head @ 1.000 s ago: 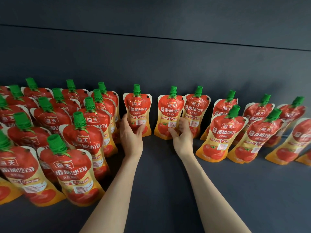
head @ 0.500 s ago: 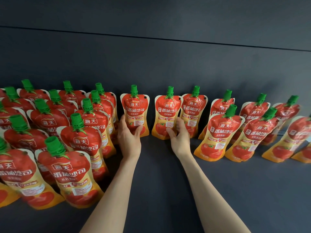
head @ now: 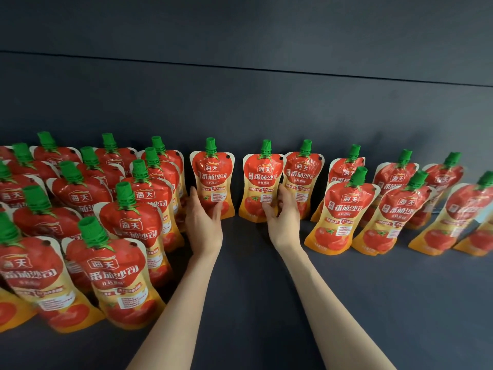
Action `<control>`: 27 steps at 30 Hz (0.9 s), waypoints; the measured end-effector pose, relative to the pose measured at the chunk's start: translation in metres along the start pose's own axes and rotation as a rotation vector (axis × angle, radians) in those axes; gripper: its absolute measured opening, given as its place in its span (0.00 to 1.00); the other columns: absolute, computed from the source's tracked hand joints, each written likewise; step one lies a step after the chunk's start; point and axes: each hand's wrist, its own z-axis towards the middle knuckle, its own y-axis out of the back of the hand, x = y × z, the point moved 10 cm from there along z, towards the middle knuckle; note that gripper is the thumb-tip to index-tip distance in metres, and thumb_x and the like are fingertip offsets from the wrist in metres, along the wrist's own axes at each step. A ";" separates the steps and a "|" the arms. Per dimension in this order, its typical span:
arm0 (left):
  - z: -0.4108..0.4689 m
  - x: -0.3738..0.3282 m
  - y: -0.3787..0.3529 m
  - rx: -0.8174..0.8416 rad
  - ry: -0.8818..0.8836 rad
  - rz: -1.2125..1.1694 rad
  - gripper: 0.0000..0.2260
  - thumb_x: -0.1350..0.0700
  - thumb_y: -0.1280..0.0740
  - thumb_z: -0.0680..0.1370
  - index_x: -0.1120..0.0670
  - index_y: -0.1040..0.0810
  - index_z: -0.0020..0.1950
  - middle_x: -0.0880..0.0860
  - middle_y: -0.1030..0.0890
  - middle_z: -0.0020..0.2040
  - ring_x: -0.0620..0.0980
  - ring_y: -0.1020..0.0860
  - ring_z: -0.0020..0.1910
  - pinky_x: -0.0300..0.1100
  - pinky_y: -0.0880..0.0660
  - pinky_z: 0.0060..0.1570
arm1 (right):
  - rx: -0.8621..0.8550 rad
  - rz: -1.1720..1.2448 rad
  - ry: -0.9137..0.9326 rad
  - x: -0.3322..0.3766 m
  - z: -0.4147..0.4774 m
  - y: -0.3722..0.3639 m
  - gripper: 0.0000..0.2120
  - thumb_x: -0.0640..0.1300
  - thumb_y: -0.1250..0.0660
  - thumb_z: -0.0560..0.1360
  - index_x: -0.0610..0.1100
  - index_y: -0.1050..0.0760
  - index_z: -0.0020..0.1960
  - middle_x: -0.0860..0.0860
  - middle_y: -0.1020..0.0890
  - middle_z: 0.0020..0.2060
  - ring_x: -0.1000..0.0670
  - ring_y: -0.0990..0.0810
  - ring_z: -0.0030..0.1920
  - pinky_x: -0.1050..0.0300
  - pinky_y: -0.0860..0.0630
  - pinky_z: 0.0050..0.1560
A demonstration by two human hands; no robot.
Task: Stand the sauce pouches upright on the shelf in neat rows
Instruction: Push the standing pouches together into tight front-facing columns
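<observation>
Sauce pouches (head: pixel 344 217), glossy red and orange film bags printed with tomatoes and topped with green screw caps, stand on a dark grey matte shelf (head: pixel 253 284) in front of a dark grey back wall (head: pixel 240 102). At the left they are packed tight in several rows running from near to far. At the right, 2 looser rows stand with wider gaps, and their pouches look tilted.

In the middle of the far row, 2 pouches are held. The left hand (head: pixel 204 225) grips the lower part of the left-held pouch (head: pixel 212 177), which has a gap on each side. Its fingers (head: pixel 192 198) curl round the pouch's left edge and the thumb presses on the front. The right hand (head: pixel 284 225) grips the right-held pouch (head: pixel 262 182), with the thumb on the lower front. Its fingers (head: pixel 283 194) wrap the right edge, between this pouch and the neighbouring pouch (head: pixel 302 172) just beside it.

Both held pouches are upright, bases down on the shelf, near the wall. Both bare forearms reach in from the near edge.
</observation>
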 end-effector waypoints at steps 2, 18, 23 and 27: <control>-0.006 -0.004 0.008 -0.014 -0.010 0.003 0.26 0.53 0.34 0.77 0.59 0.37 0.72 0.58 0.30 0.69 0.56 0.33 0.69 0.46 0.35 0.65 | -0.049 -0.012 0.048 0.009 -0.005 0.012 0.19 0.44 0.35 0.77 0.44 0.32 0.66 0.48 0.27 0.64 0.48 0.28 0.64 0.48 0.26 0.63; -0.121 -0.117 -0.102 0.475 -0.131 -0.394 0.22 0.47 0.33 0.74 0.51 0.32 0.65 0.45 0.26 0.60 0.42 0.27 0.60 0.33 0.29 0.54 | -0.336 0.033 0.090 -0.014 -0.063 0.194 0.04 0.41 0.35 0.76 0.46 0.25 0.51 0.54 0.22 0.46 0.55 0.22 0.46 0.64 0.26 0.44; -0.139 -0.127 -0.133 0.448 -0.027 -0.415 0.26 0.47 0.30 0.72 0.51 0.33 0.67 0.44 0.24 0.58 0.41 0.26 0.57 0.32 0.30 0.52 | -0.308 0.048 0.045 -0.058 -0.037 0.230 0.19 0.45 0.30 0.73 0.46 0.34 0.61 0.50 0.31 0.58 0.50 0.28 0.59 0.55 0.27 0.58; -0.150 -0.115 -0.141 0.371 0.050 -0.390 0.22 0.46 0.31 0.73 0.50 0.30 0.65 0.46 0.22 0.58 0.44 0.24 0.59 0.42 0.26 0.58 | -0.037 0.298 -0.050 -0.078 -0.019 0.218 0.26 0.46 0.31 0.74 0.47 0.38 0.67 0.55 0.25 0.57 0.59 0.25 0.58 0.63 0.25 0.58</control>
